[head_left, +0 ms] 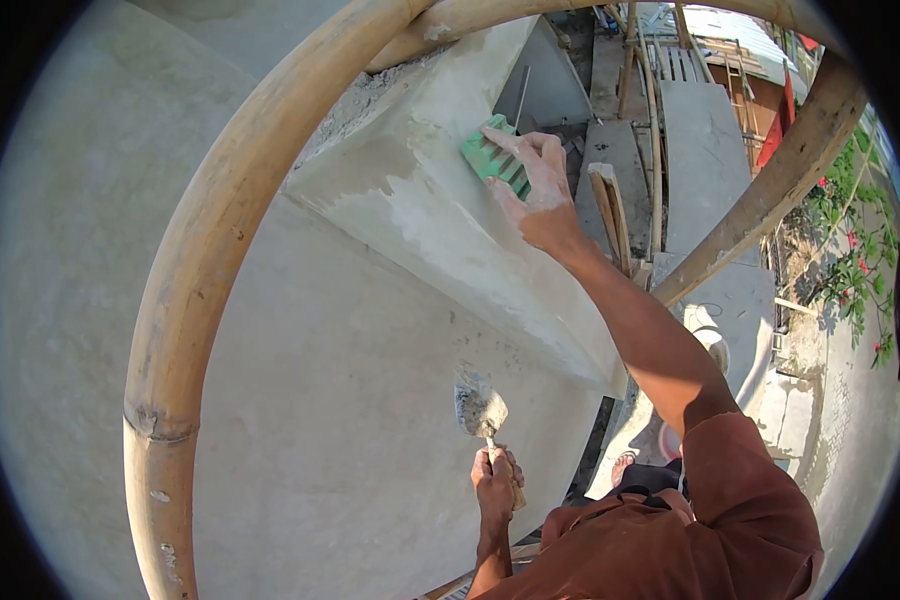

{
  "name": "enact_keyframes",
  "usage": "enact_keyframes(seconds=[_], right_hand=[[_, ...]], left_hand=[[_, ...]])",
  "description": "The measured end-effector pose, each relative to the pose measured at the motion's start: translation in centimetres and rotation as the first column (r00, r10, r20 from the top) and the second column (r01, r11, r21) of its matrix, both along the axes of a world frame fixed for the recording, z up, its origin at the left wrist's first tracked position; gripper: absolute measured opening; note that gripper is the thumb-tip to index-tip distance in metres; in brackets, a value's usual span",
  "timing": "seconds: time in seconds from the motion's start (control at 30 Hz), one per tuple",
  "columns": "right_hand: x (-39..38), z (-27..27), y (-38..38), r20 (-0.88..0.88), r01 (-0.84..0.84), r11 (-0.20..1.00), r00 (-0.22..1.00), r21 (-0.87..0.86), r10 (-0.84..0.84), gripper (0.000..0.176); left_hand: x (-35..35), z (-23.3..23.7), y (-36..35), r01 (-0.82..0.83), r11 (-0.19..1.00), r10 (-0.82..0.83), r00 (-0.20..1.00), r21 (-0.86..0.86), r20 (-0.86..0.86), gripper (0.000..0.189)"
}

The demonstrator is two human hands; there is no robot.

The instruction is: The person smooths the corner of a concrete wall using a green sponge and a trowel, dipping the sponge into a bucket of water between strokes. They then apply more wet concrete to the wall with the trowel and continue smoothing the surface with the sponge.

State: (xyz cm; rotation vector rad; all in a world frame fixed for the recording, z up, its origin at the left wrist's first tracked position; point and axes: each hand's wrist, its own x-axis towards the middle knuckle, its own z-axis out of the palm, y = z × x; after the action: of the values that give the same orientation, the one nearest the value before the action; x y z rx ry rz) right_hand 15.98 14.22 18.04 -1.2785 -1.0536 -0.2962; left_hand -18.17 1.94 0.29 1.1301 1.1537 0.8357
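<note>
My right hand reaches far forward with fingers curled over a green ridged block. The block lies against the sloping face of a grey plastered ledge, whose surface shows damp, lighter and darker patches. Lower down, my left hand grips the handle of a pointing trowel. Wet grey mortar coats part of the trowel blade, which points up and away in front of the smooth plastered wall.
A thick bamboo pole curves close by on the left, and another bamboo pole slants across the right. Below at right are a walkway of grey boards, a whitish bucket and flowering plants.
</note>
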Motion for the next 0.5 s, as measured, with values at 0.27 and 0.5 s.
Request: enact_keyframes(seconds=[0.27,0.5], right_hand=[[-1.1,6.2,2.8,0.082,-0.119,0.939,0.992,0.322,0.098,0.057],[0.8,2.6,2.3,-0.120,-0.001,0.987,0.993,0.160,0.021,0.056]], left_hand=[[-0.2,1.0,0.3,0.031,0.999,-0.033,0.998,-0.038,-0.053,0.012],[-0.1,0.8,0.2,0.018,0.999,-0.019,0.999,-0.030,-0.041,0.013]])
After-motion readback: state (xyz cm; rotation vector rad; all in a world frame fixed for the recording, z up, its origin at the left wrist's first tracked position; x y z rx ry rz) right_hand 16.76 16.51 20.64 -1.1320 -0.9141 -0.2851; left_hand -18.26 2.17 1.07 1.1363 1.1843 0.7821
